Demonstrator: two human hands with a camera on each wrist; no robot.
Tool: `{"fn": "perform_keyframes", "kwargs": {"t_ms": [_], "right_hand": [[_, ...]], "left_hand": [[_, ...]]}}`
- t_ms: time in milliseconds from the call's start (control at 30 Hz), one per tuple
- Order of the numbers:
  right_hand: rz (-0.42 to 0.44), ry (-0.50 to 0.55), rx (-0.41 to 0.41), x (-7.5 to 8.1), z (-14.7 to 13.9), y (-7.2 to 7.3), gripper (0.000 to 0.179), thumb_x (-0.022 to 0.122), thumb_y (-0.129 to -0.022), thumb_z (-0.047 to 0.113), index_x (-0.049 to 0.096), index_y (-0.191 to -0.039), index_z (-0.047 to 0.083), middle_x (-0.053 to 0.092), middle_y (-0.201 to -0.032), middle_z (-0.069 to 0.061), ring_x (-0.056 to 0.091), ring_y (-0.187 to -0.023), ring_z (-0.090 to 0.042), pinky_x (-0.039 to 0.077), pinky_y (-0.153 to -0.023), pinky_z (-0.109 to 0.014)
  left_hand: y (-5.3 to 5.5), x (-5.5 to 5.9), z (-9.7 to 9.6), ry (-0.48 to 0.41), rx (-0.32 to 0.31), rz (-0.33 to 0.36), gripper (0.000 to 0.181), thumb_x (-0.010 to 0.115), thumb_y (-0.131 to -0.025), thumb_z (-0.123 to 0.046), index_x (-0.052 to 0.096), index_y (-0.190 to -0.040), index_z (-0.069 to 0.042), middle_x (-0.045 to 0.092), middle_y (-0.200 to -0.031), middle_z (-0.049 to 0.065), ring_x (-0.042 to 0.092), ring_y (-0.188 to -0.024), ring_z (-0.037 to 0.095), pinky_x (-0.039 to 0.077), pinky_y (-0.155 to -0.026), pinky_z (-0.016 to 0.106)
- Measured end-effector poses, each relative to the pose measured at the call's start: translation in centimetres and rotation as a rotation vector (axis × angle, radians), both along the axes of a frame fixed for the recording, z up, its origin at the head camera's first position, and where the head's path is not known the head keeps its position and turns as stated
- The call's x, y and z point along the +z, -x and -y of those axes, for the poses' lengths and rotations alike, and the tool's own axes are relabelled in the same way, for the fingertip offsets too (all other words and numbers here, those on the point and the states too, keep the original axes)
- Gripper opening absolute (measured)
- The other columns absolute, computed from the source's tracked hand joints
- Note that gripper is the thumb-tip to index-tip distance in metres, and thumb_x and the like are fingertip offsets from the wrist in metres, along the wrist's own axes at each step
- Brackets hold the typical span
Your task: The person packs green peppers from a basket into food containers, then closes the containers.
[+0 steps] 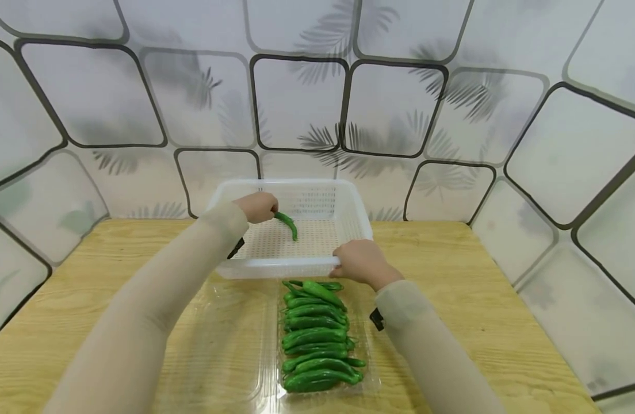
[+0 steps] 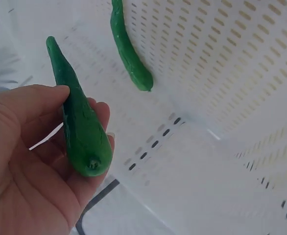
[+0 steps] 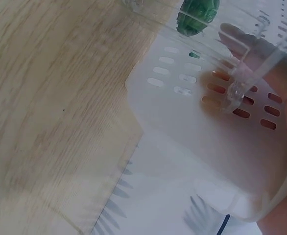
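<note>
My left hand (image 1: 257, 207) is inside a white perforated plastic basket (image 1: 278, 263). In the left wrist view it pinches a green pepper (image 2: 82, 122) between thumb and fingers. Another green pepper (image 2: 131, 61) lies apart from it in the basket. The head view shows one pepper (image 1: 288, 225) by my left fingertips; which of the two it is, I cannot tell. At the basket's near right corner, my right hand (image 1: 363, 263) grips the rim, thumb toward the front wall. Just in front, several green peppers (image 1: 316, 333) lie crosswise in a stack in a clear plastic tray (image 1: 370, 368).
The clear lid half (image 1: 219, 345) of the tray lies unfolded to the left on the wooden table (image 1: 452, 299). A wall (image 1: 302, 103) with a black-outlined pattern and grey leaves stands behind the basket and along both sides.
</note>
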State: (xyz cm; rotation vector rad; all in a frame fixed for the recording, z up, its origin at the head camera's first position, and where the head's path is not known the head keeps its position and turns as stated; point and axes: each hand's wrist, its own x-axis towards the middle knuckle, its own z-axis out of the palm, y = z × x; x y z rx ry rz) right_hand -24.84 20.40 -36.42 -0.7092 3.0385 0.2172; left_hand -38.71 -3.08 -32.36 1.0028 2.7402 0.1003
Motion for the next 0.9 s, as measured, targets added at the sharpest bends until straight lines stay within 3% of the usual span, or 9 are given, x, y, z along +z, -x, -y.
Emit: {"fn": "perform_keyframes", "kwargs": {"t_ms": [200,400,633,800,900], "right_hand": [[0.006,0.015,0.021,-0.2,0.1,0.0,0.029,0.070,-0.079,0.048,0.061,-0.073,0.021,0.058,-0.066,0.009,0.050,-0.055,-0.010,0.043,-0.053,-0.031],[0.019,0.021,0.019,-0.2,0.0,0.1,0.030,0.070,-0.078,0.048,0.060,-0.073,0.021,0.057,-0.066,0.009,0.050,-0.055,-0.010,0.043,-0.053,-0.031],[0.015,0.018,0.032,-0.2,-0.2,0.4,0.030,0.070,-0.079,0.049,0.060,-0.072,0.021,0.058,-0.066,0.008,0.050,-0.055,-0.011,0.043,-0.053,-0.031],[0.039,0.036,0.026,-0.2,-0.2,0.4,0.029,0.070,-0.079,0.047,0.060,-0.072,0.021,0.057,-0.065,0.008,0.050,-0.054,-0.011,0.041,-0.051,-0.030],[0.038,0.041,0.025,-0.2,-0.2,0.4,0.029,0.070,-0.079,0.047,0.060,-0.073,0.020,0.056,-0.064,0.008,0.050,-0.054,-0.011,0.041,-0.051,-0.030]], "left_hand": [[-1.1,1.2,0.2,-0.048,-0.023,-0.053,0.015,0.053,-0.092,-0.006,0.067,-0.092,0.001,0.065,-0.087,0.010,0.058,-0.078,0.022,0.047,-0.075,0.036],[-3.0,2.3,0.1,-0.100,-0.013,-0.081,0.016,0.053,-0.093,-0.006,0.067,-0.089,-0.001,0.064,-0.082,0.008,0.056,-0.074,0.020,0.047,-0.072,0.035],[-5.5,2.4,0.0,-0.158,0.034,-0.106,0.018,0.052,-0.093,-0.007,0.069,-0.093,-0.001,0.066,-0.087,0.009,0.060,-0.078,0.021,0.048,-0.075,0.037],[-6.7,2.3,0.0,-0.183,0.066,-0.099,0.018,0.053,-0.093,-0.008,0.068,-0.101,0.000,0.066,-0.095,0.011,0.061,-0.087,0.023,0.048,-0.079,0.038],[-7.3,2.3,0.0,-0.195,0.077,-0.096,0.018,0.054,-0.094,-0.009,0.068,-0.101,-0.001,0.066,-0.094,0.009,0.061,-0.082,0.020,0.048,-0.076,0.037]]}}
